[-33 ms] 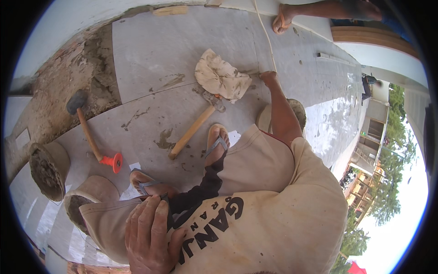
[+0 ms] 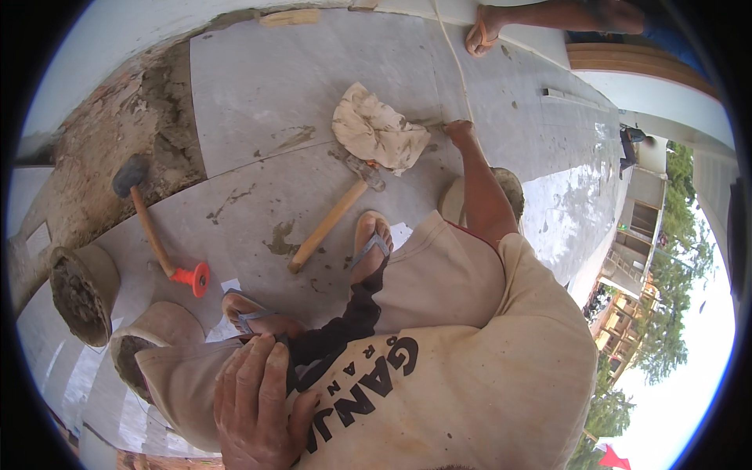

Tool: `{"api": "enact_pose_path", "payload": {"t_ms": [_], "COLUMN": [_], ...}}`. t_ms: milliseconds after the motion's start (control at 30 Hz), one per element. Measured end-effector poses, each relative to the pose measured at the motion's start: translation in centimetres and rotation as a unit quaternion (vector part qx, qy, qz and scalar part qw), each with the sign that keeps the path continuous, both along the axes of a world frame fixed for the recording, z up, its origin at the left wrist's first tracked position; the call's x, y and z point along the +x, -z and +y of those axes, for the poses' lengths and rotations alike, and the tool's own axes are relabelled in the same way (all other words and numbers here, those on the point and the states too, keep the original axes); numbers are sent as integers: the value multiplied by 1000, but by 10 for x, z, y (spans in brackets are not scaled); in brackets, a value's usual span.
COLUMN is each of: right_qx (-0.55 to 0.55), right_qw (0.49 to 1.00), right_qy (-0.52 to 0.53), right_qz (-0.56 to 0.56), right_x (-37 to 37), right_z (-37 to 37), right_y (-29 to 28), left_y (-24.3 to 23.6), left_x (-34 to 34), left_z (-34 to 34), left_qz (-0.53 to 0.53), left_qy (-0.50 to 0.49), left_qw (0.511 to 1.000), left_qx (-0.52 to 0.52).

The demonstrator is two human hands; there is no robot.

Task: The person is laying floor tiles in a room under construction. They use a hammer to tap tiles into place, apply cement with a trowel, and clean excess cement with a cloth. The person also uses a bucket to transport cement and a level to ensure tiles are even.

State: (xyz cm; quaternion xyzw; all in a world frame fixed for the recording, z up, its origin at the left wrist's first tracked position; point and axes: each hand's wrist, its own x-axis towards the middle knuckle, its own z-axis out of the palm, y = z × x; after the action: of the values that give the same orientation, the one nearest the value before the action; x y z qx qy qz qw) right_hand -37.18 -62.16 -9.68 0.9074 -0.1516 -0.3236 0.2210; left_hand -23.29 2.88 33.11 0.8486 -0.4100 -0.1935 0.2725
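My left hand (image 2: 254,399) rests on my light clothing, fingers slightly bent and apart, holding nothing visible. My right arm stretches out over grey floor tiles (image 2: 266,78); that hand (image 2: 458,129) is low at the tiles beside a pale cord (image 2: 450,47), fingers bent closed, what they hold too small to make out. A crumpled, stained cloth (image 2: 376,125) lies just left of it, against a wooden-handled hammer (image 2: 329,223). A rubber mallet (image 2: 129,176) with an orange grip end lies further left. Mortar-crusted buckets (image 2: 86,294) sit at the left, another (image 2: 509,184) behind my right arm.
An untiled, rough mortar strip (image 2: 102,157) runs along the left wall. Another person's sandalled foot (image 2: 482,35) stands at the top right, near a long pale bar (image 2: 580,99). Farther right are a distant person (image 2: 630,149), buildings and trees. A wood offcut (image 2: 290,17) lies by the wall.
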Motion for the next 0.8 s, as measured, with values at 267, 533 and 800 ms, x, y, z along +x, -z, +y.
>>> {"api": "enact_pose_path", "payload": {"t_ms": [267, 533, 800], "right_qx": [299, 210, 217], "right_qw": [664, 804, 763], "right_qy": [597, 503, 554], "right_qz": [-337, -236, -253], "right_x": [11, -14, 15], "right_z": [26, -18, 18], "right_y": [-27, 2, 14], "left_y": [5, 0, -1], "left_x": [2, 4, -1], "left_z": [0, -5, -10], "left_qz": [17, 47, 27], "left_qy": [18, 12, 20], "left_qw": [1000, 999, 999], "left_qx": [2, 10, 28]}}
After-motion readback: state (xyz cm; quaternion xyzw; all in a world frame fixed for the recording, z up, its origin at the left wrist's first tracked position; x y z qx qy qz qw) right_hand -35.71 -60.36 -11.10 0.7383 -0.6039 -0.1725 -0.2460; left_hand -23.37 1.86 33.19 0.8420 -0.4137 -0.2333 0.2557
